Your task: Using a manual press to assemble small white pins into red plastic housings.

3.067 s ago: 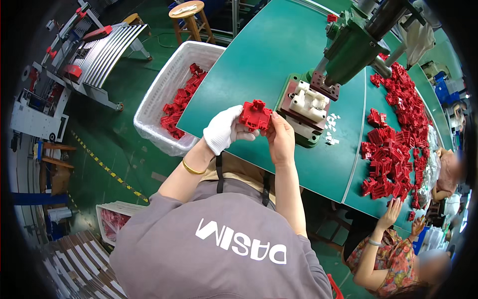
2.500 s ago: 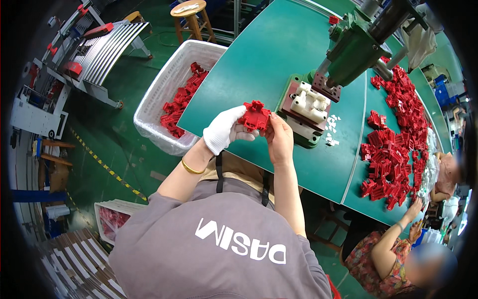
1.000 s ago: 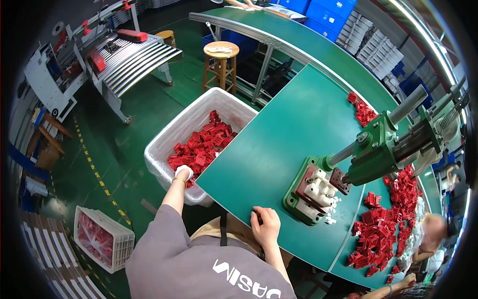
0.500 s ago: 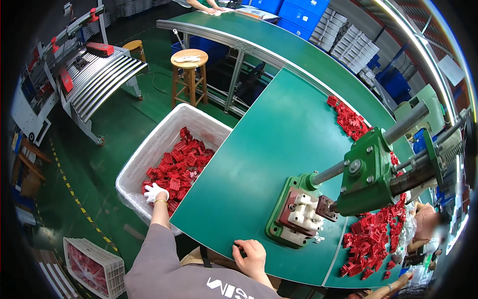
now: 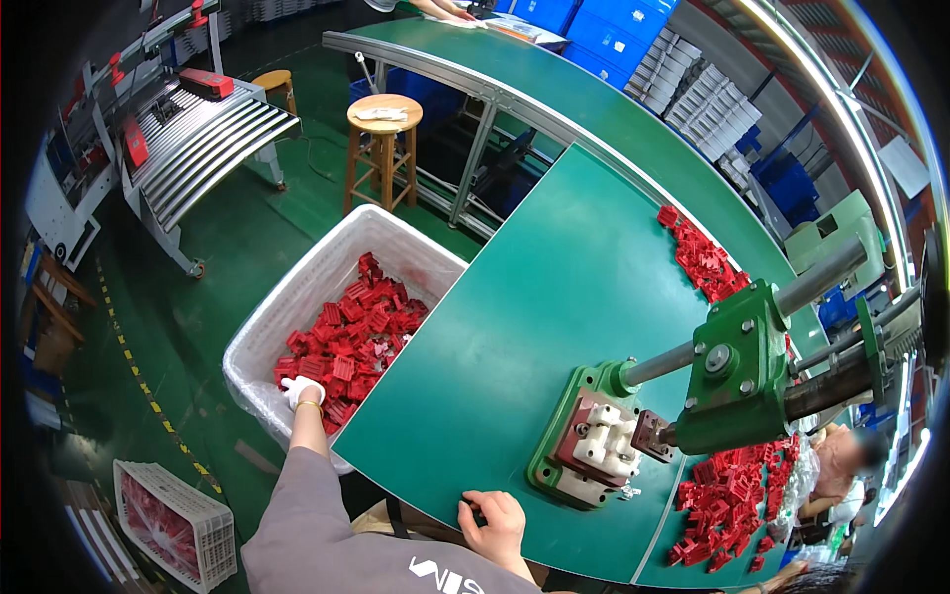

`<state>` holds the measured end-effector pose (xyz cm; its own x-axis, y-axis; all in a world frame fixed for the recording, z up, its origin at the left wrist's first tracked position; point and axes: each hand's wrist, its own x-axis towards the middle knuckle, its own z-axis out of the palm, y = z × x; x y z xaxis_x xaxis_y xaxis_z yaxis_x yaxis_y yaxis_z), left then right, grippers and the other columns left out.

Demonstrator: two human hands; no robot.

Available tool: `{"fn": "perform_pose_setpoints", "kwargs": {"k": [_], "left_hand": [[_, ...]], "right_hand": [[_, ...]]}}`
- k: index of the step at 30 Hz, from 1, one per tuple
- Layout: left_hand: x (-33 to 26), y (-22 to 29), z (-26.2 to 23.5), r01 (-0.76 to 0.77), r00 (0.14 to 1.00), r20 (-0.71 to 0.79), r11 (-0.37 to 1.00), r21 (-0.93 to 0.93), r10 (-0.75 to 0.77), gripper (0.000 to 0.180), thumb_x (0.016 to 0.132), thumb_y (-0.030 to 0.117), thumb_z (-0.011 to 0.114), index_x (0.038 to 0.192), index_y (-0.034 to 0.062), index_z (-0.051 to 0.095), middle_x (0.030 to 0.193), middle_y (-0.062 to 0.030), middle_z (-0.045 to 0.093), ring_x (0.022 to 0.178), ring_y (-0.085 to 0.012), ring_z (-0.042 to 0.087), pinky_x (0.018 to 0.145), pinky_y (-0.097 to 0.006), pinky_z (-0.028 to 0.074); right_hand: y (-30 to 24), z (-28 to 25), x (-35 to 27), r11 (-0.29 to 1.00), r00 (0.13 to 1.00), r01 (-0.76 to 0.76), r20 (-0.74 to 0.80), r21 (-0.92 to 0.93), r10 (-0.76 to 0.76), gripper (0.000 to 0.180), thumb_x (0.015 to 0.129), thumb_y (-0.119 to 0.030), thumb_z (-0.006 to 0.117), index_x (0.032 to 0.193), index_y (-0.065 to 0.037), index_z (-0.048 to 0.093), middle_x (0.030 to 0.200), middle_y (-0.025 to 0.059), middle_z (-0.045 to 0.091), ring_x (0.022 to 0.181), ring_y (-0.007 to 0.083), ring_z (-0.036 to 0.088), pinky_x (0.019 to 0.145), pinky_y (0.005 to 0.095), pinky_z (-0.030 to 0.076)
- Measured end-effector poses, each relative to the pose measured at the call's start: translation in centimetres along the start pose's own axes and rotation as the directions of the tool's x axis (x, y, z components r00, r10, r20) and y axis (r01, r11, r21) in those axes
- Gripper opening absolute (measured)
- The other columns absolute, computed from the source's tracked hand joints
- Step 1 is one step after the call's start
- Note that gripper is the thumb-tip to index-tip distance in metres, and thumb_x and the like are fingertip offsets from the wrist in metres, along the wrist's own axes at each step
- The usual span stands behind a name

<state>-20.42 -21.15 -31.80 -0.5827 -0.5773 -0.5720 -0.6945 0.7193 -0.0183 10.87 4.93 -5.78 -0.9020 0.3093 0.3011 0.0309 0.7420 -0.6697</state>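
Observation:
My left hand (image 5: pixel 302 389), in a white glove, reaches into a white bin (image 5: pixel 247 332) lined with clear plastic. Its fingers are drawn in against the red plastic parts (image 5: pixel 341 322) heaped there; whatever they hold is hidden. My right hand (image 5: pixel 495 523) is bare and rests at the near edge of the green table (image 5: pixel 505 307), fingers loosely curled with nothing seen in them. Farther right on the table stands a green hand press (image 5: pixel 727 356). Under its ram sits a white fixture block (image 5: pixel 606 443), with small silvery pieces (image 5: pixel 629 491) beside it.
More red parts (image 5: pixel 727 505) lie in a pile right of the press, others (image 5: pixel 703 259) near the far edge. Another person (image 5: pixel 836 465) is at the right. A wooden stool (image 5: pixel 384 114) stands beyond the bin, and a white crate (image 5: pixel 178 525) at lower left.
My left hand's spread fingers have drawn in over the red parts, while the hand stays by the same side of the bin. My right hand stays at the table edge. The view has shifted slightly.

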Motion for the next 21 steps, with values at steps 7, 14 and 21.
{"fn": "perform_pose_setpoints", "kwargs": {"k": [7,14,21], "left_hand": [[2.7,-1.5,0.7,0.161,0.979,-0.06,0.92,-0.357,-0.195,0.036,0.094,0.019,0.046,0.128,0.0096,0.045,0.126,-0.0216,0.055,0.112,-0.037,0.06,0.091,-0.042,0.052],[4.2,-0.9,2.5,0.206,0.962,-0.077,0.88,-0.428,-0.263,0.035,0.095,0.018,0.041,0.128,0.009,0.046,0.129,-0.0223,0.055,0.115,-0.0367,0.059,0.089,-0.042,0.053],[1.9,-0.4,0.4,0.237,0.955,-0.01,0.784,-0.574,-0.297,0.037,0.093,0.015,0.046,0.128,0.0029,0.051,0.129,-0.0223,0.055,0.115,-0.0363,0.059,0.091,-0.042,0.053]], "right_hand": [[-0.1,0.1,-0.1,1.0,1.0,0.004,0.015,0.009,-0.004,0.015,0.071,-0.006,0.075,0.084,-0.009,0.069,0.068,0.0011,0.06,0.059,0.019,0.057,0.055,0.032,0.043],[-0.1,0.0,0.3,1.0,1.0,0.015,0.013,0.018,-0.016,0.015,0.07,-0.006,0.075,0.084,-0.008,0.068,0.068,0.0015,0.059,0.059,0.0191,0.057,0.056,0.0319,0.044],[-0.6,0.0,0.3,0.999,0.999,0.04,0.004,0.027,-0.04,0.014,0.071,-0.004,0.074,0.083,-0.006,0.068,0.067,0.0042,0.059,0.057,0.0191,0.056,0.055,0.0314,0.045]]}}
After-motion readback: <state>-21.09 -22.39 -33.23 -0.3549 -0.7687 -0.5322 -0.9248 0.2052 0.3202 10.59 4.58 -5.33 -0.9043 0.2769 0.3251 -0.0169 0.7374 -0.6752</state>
